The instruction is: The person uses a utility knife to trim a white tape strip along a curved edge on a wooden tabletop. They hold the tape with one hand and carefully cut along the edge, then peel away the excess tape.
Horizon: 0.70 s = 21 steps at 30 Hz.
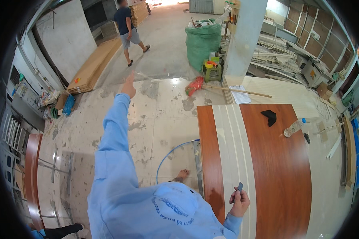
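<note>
My left arm is stretched far forward over the tiled floor, and my left hand (pixel 128 86) points away with its fingers extended and nothing visible in it. Above the near part of a panel table (pixel 275 171), my right hand (pixel 239 203) pinches a small flat grey piece (pixel 240 186), perhaps a blade or scraper; its exact kind is unclear. The table top has reddish-brown wood strips with a cream band (pixel 232 139) between them. A black cloth-like item (pixel 269 117), a clear plastic bottle with a blue cap (pixel 294 128) and a small black object (pixel 306 138) lie farther right.
A person (pixel 126 26) walks at the far left. A green sack (pixel 203 44), a small green stool (pixel 212 72) and a red-headed broom (pixel 235 90) stand or lie ahead. A blue hose (pixel 167 153) curves beside the table. Another person's dark-clothed leg (pixel 64 231) shows lower left.
</note>
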Motion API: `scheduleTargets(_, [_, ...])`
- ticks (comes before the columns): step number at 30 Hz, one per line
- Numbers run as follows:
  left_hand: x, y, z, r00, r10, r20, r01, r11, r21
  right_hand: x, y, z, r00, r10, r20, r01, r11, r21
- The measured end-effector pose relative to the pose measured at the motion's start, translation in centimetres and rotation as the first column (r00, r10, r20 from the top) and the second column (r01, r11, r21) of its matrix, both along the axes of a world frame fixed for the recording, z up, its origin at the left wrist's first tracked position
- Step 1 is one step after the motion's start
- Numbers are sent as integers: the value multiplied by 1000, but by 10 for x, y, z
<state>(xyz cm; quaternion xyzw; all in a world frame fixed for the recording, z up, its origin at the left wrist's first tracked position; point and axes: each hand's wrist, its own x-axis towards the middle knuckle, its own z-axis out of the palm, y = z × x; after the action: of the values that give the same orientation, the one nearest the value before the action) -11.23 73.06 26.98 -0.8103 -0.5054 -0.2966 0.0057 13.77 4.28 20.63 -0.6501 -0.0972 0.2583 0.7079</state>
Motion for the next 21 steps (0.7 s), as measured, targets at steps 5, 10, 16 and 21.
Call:
scheduleTargets(5, [11, -3, -19, 954, 151, -259, -227, 929, -293, 0, -11, 5, 1000, 10, 2, -10, 1000, -20])
scheduleTargets(10, [18, -9, -28, 991, 132, 6, -119, 912, -392, 5, -27, 4, 997, -78, 19, 79, 996, -35])
scheduleTargets(16, [20, -5, -79, 994, -54, 92, 58, 998, -37, 7, -36, -4, 993, -111, 26, 111, 994, -15])
scheduleTargets(21, [7, -6, -52, 992, 100, 79, -39, 825, -563, 4, -34, -6, 997, -76, 19, 76, 997, -19])
